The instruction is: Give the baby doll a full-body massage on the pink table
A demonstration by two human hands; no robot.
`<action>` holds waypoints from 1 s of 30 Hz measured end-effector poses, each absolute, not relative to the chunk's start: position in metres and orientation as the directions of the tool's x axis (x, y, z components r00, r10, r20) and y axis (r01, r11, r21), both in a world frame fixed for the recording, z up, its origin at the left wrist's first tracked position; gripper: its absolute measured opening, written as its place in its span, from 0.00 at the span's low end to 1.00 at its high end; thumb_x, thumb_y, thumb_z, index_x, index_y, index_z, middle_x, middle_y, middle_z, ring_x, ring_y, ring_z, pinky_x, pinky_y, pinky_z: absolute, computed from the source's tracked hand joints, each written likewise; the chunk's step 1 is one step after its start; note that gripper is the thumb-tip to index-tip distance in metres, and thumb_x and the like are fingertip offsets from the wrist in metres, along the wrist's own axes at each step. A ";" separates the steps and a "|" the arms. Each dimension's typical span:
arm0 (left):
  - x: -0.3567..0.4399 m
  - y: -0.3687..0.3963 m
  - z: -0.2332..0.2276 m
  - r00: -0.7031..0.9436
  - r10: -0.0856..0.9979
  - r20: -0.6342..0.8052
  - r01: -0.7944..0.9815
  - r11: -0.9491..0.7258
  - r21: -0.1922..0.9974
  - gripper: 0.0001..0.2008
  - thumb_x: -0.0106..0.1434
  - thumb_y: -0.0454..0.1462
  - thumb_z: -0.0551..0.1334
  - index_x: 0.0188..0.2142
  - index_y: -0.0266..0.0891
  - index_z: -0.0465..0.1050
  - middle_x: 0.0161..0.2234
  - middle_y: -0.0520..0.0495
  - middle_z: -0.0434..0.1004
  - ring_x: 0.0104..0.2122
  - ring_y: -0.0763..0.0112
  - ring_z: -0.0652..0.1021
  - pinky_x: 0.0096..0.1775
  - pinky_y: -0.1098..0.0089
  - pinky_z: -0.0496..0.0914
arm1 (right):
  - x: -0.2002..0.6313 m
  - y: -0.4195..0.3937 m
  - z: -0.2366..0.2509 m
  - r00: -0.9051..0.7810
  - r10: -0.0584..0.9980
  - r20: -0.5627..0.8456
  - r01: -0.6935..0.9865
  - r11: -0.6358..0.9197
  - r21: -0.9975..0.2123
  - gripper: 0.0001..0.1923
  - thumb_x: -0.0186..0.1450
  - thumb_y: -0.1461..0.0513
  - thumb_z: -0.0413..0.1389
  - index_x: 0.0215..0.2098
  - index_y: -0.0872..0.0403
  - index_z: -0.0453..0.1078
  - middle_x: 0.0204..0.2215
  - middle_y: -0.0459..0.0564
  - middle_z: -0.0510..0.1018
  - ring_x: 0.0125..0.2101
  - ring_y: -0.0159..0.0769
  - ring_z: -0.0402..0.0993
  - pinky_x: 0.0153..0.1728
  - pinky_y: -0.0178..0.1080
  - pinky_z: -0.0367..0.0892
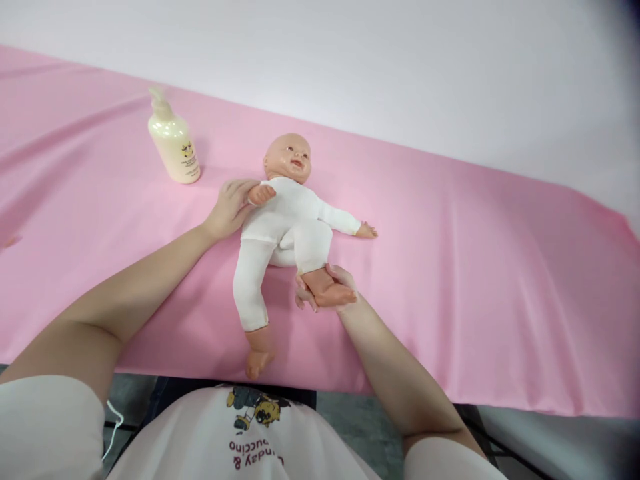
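A baby doll (287,217) in a white suit lies on its back on the pink cloth (475,267), head toward the far side. My left hand (231,207) rests against the doll's side and holds its arm near the small hand. My right hand (325,290) cups the doll's bent leg at the bare foot, lifting it a little. The doll's other leg stretches straight toward me, its foot near the table's front edge. The doll's other arm lies out flat to the right.
A cream pump bottle (174,140) with a printed label stands upright at the back left, apart from the doll. The pink cloth covers the table from edge to edge. A white wall rises behind it.
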State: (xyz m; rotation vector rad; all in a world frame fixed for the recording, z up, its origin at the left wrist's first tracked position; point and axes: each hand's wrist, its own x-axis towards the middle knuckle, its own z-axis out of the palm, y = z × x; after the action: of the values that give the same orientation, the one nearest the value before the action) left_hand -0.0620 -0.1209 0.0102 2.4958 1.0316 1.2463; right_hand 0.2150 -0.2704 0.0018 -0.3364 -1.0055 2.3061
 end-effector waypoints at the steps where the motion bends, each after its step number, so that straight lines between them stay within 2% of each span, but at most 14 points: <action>1: -0.063 -0.119 0.010 0.383 0.656 0.650 0.502 -0.739 0.450 0.30 0.72 0.57 0.46 0.60 0.39 0.65 0.56 0.36 0.74 0.56 0.53 0.73 0.58 0.47 0.65 | 0.215 -0.272 0.000 -0.806 0.591 0.024 -0.420 -0.544 -0.726 0.28 0.63 0.41 0.54 0.39 0.58 0.70 0.27 0.48 0.76 0.19 0.34 0.72 0.36 0.46 0.72; 5: -0.070 -0.107 0.002 0.256 0.733 0.630 0.504 -0.657 0.560 0.33 0.70 0.62 0.46 0.60 0.42 0.62 0.56 0.41 0.73 0.57 0.60 0.72 0.57 0.54 0.66 | 0.217 -0.278 -0.002 -0.875 0.484 -0.013 -0.334 -0.624 -0.707 0.30 0.60 0.41 0.58 0.41 0.60 0.69 0.25 0.50 0.78 0.23 0.40 0.77 0.34 0.48 0.74; 9: -0.073 -0.097 -0.008 0.166 0.753 0.637 0.441 -0.634 0.635 0.34 0.70 0.63 0.48 0.60 0.41 0.60 0.57 0.38 0.71 0.58 0.58 0.72 0.57 0.55 0.68 | 0.217 -0.281 0.001 -0.962 0.271 -0.037 -0.170 -0.699 -0.695 0.32 0.57 0.45 0.64 0.46 0.62 0.69 0.34 0.59 0.82 0.32 0.48 0.83 0.32 0.48 0.77; 11: -0.073 -0.094 -0.011 0.138 0.745 0.652 0.403 -0.644 0.650 0.32 0.70 0.61 0.49 0.60 0.42 0.60 0.57 0.36 0.72 0.56 0.57 0.74 0.56 0.55 0.70 | 0.217 -0.281 0.003 -0.977 0.214 -0.016 -0.141 -0.696 -0.704 0.31 0.58 0.48 0.65 0.48 0.63 0.69 0.38 0.60 0.82 0.35 0.50 0.84 0.33 0.48 0.77; 19: -0.075 -0.090 -0.015 0.054 0.778 0.626 0.280 -0.614 0.738 0.28 0.69 0.60 0.53 0.57 0.45 0.62 0.51 0.41 0.72 0.53 0.59 0.75 0.57 0.55 0.70 | 0.220 -0.281 -0.002 -0.996 0.088 0.012 -0.070 -0.695 -0.716 0.27 0.59 0.54 0.68 0.48 0.65 0.71 0.40 0.62 0.83 0.40 0.47 0.84 0.45 0.47 0.75; 25: -0.077 -0.085 -0.019 0.034 0.779 0.626 0.256 -0.612 0.748 0.27 0.69 0.60 0.53 0.57 0.46 0.61 0.49 0.42 0.72 0.50 0.60 0.76 0.55 0.55 0.72 | 0.220 -0.282 -0.001 -0.999 0.032 -0.004 -0.018 -0.639 -0.769 0.26 0.57 0.59 0.70 0.49 0.66 0.72 0.39 0.58 0.82 0.44 0.48 0.84 0.49 0.44 0.74; 27: -0.078 -0.082 -0.021 0.024 0.787 0.616 0.252 -0.601 0.759 0.27 0.70 0.59 0.52 0.57 0.46 0.60 0.49 0.42 0.72 0.50 0.61 0.77 0.53 0.56 0.72 | 0.218 -0.280 0.005 -1.000 -0.007 0.014 -0.007 -0.598 -0.801 0.26 0.58 0.60 0.69 0.50 0.65 0.71 0.41 0.58 0.82 0.45 0.46 0.83 0.49 0.44 0.74; 30: -0.081 -0.078 -0.026 0.015 0.806 0.592 0.269 -0.574 0.774 0.28 0.69 0.60 0.54 0.59 0.47 0.58 0.52 0.40 0.71 0.51 0.60 0.76 0.54 0.56 0.72 | 0.216 -0.276 0.014 -0.996 -0.093 0.001 0.048 -0.519 -0.853 0.24 0.63 0.59 0.63 0.54 0.62 0.68 0.45 0.55 0.81 0.51 0.43 0.81 0.49 0.47 0.72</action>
State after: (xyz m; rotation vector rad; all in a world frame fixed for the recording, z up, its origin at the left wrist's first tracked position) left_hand -0.0810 -0.0784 -0.0256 1.8503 1.0965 1.5869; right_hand 0.2161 -0.2759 0.0137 0.0743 -1.5762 2.8098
